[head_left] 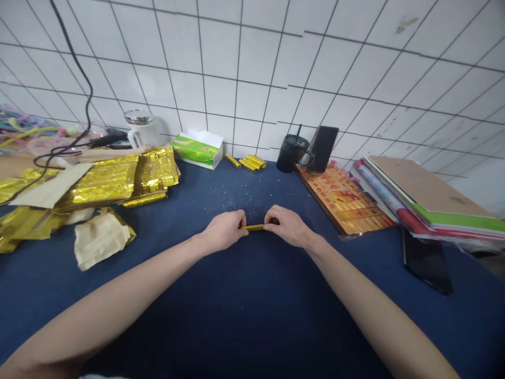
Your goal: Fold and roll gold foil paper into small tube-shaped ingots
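Between my two hands a thin roll of gold foil paper (252, 228) lies level just over the dark blue table. My left hand (224, 230) pinches its left end, and my right hand (290, 225) pinches its right end; the fingers cover both tips. Behind them, near the wall, several finished-looking gold rolls (252, 162) lie in a small group. To the left is a heap of gold foil sheets (102, 181), with another gold roll (145, 199) along its front edge. A crumpled, pale-backed foil piece (102, 239) lies before the heap.
Along the tiled wall stand a white mug (144, 129), a green tissue pack (197, 149), a black cup (292, 152) and a propped phone (323, 148). On the right are orange printed packets (347, 202), stacked folders (434, 195) and a black flat object (426, 260). A black cable (81, 73) hangs left.
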Motion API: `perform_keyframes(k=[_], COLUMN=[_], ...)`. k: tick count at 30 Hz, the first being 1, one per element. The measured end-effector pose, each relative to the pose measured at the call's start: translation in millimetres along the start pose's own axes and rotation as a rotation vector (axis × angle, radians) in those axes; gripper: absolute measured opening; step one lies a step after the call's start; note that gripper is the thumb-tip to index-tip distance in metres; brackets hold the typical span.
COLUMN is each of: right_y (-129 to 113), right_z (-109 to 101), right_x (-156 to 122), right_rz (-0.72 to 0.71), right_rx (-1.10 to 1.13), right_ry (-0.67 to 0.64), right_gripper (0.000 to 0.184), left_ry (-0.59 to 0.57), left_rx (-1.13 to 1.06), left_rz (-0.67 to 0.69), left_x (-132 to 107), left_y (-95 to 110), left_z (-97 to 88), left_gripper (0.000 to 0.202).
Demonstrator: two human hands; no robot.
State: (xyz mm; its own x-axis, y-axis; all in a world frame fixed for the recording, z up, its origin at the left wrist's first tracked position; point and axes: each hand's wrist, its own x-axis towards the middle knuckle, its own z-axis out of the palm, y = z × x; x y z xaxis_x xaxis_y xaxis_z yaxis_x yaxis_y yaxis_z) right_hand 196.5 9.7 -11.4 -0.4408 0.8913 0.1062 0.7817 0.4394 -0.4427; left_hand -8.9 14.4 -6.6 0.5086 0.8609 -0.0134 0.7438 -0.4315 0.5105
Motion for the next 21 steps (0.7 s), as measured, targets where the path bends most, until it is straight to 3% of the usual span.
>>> perform_keyframes(k=[6, 8, 13, 21], right_y=[-7, -9, -14, -20], right_z=[6, 7, 1, 2], right_x=[-1, -1, -1, -2], right_rz=[0.108, 0.155, 0.157, 0.149], right_rx=[0.283, 0.416, 0.563, 0.594], right_ry=[0.181, 0.228, 0.123, 0.096], right_gripper=[0.007, 0.017, 0.023, 0.023], left_ry=[0.186, 0.204, 0.174, 0.192], left_rx=[-0.352, -0.543, -0.908, -1.147], left_rz=[-0.020, -0.020, 0.012, -0.078], left_x=[0, 1, 5, 4], left_y=[-4, -6, -5, -1], left_z=[0.8, 2.4, 2.8, -2.5], left_gripper=[0.012, 0.014, 0.021, 0.029])
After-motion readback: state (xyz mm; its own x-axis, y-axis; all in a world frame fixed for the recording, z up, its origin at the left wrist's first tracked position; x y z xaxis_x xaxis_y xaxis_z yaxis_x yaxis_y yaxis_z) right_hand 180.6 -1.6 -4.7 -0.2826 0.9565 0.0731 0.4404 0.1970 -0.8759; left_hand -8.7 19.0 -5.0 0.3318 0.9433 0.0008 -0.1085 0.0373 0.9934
